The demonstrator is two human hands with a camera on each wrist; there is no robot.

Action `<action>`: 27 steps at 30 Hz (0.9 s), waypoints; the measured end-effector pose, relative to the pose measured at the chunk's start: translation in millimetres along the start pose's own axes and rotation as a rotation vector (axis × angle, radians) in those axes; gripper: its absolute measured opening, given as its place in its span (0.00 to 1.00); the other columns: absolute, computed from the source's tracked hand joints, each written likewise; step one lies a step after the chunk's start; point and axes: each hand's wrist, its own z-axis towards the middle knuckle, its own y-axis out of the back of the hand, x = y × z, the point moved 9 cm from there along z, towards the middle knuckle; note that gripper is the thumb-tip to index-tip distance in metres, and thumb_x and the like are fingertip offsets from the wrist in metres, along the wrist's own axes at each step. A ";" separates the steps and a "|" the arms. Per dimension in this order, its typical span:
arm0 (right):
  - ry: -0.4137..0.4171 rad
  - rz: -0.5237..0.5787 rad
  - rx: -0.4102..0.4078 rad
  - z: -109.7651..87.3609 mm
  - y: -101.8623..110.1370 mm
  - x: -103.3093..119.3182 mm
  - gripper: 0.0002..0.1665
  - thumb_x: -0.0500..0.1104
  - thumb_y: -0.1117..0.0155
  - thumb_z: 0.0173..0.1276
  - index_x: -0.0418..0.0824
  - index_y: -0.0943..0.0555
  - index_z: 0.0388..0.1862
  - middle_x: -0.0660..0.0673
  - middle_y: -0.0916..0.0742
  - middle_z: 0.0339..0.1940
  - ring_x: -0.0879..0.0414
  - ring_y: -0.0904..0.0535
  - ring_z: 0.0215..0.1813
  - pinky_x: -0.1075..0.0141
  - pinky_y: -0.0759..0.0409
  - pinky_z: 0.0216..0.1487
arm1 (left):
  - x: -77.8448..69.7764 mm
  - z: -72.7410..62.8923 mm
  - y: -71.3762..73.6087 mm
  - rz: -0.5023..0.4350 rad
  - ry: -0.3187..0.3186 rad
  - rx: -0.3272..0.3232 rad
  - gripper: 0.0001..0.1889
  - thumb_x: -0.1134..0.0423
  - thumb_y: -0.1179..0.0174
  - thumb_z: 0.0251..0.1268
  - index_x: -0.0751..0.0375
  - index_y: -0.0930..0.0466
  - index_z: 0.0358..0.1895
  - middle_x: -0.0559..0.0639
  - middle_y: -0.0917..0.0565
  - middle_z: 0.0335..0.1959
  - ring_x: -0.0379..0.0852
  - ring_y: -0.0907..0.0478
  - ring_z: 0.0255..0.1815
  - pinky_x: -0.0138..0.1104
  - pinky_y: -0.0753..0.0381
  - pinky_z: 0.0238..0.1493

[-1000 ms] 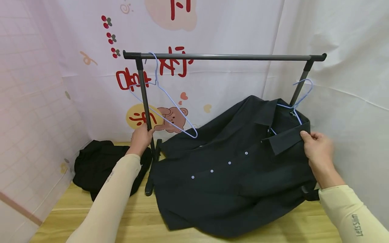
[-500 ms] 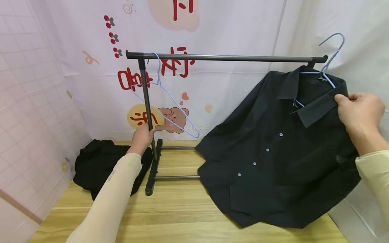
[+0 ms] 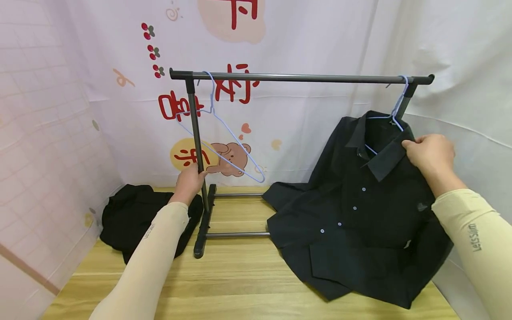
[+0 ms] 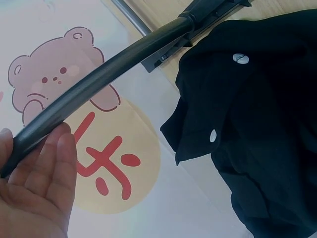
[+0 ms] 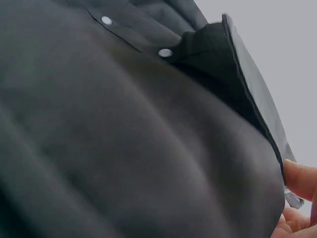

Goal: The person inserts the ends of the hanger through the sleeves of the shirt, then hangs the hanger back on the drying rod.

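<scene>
A black button-up shirt [image 3: 384,222] is on a light-blue wire hanger [image 3: 401,100], whose hook sits over the right end of the clothes rack's top bar [image 3: 304,78]. My right hand [image 3: 432,153] pinches the shirt's collar between thumb and fingers. In the right wrist view, the thumb [image 5: 298,178] presses at the cloth's edge. At the other side my left hand [image 3: 190,183] holds the rack's left upright [image 3: 196,129]. The left wrist view shows fingers [image 4: 64,168] curled around that dark tube [image 4: 94,82]. The shirt's lower part spreads over the wooden table.
An unused blue wire hanger [image 3: 236,138] hangs at the bar's left end. Dark folded cloth [image 3: 132,218] lies on the wooden table [image 3: 224,284] at the left, also seen as a black garment [image 4: 262,114] with white buttons. Printed fabric stands behind the rack.
My right hand lifted the shirt and hanger up to the right, then lowered them back leftward, and the hook now rests over the bar. The left hand keeps its hold on the upright.
</scene>
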 end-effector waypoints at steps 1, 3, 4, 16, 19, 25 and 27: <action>0.010 -0.012 0.017 -0.8 -2.7 -1.0 0.33 0.52 0.55 0.77 0.19 0.22 0.48 0.19 0.23 0.48 0.22 0.36 0.55 0.38 0.38 0.52 | -1.0 0.4 -0.2 0.004 -0.008 -0.001 0.17 0.56 0.49 0.79 0.72 0.29 0.50 0.65 0.21 0.39 0.60 0.22 0.37 0.48 0.23 0.39; 0.023 -0.025 0.025 -1.3 -4.8 -2.3 0.33 0.52 0.55 0.77 0.19 0.22 0.48 0.19 0.23 0.47 0.22 0.35 0.54 0.38 0.38 0.52 | -2.0 0.6 -0.2 0.008 -0.019 -0.005 0.18 0.56 0.50 0.79 0.72 0.29 0.50 0.65 0.21 0.38 0.59 0.22 0.37 0.48 0.23 0.39; 0.025 -0.033 0.024 -1.2 -5.1 -2.3 0.34 0.53 0.55 0.77 0.19 0.23 0.50 0.19 0.23 0.49 0.22 0.35 0.54 0.38 0.38 0.53 | -2.3 0.5 0.1 0.006 -0.024 -0.008 0.17 0.56 0.50 0.79 0.72 0.28 0.50 0.64 0.21 0.37 0.59 0.23 0.36 0.47 0.24 0.38; 0.069 -0.022 -0.162 -11.7 -3.5 30.1 0.37 0.51 0.55 0.76 0.25 0.38 0.72 0.21 0.30 0.65 0.25 0.36 0.64 0.33 0.37 0.57 | -2.0 -1.8 -0.8 -0.011 -0.045 -0.007 0.16 0.56 0.49 0.79 0.70 0.28 0.50 0.64 0.21 0.38 0.59 0.23 0.37 0.48 0.24 0.40; 0.114 0.013 -0.200 -17.6 -7.1 42.8 0.35 0.49 0.53 0.75 0.25 0.36 0.72 0.22 0.30 0.65 0.26 0.36 0.66 0.33 0.37 0.58 | -1.3 -1.8 -0.2 -0.014 -0.047 -0.008 0.16 0.56 0.49 0.79 0.70 0.28 0.49 0.64 0.21 0.38 0.59 0.23 0.37 0.48 0.24 0.40; 0.163 0.066 -0.198 -30.9 -23.1 60.2 0.33 0.47 0.50 0.76 0.28 0.33 0.71 0.24 0.29 0.67 0.28 0.35 0.68 0.34 0.38 0.62 | 0.0 -0.8 -0.6 -0.029 -0.042 0.005 0.17 0.56 0.49 0.79 0.70 0.28 0.51 0.65 0.20 0.43 0.60 0.23 0.41 0.50 0.24 0.43; 0.162 0.084 -0.180 -35.7 -32.0 63.5 0.32 0.47 0.49 0.76 0.29 0.33 0.71 0.26 0.30 0.68 0.30 0.36 0.69 0.34 0.39 0.64 | 0.3 -0.1 -1.0 -0.029 -0.045 0.006 0.17 0.56 0.49 0.79 0.70 0.27 0.51 0.66 0.20 0.44 0.61 0.23 0.42 0.50 0.23 0.44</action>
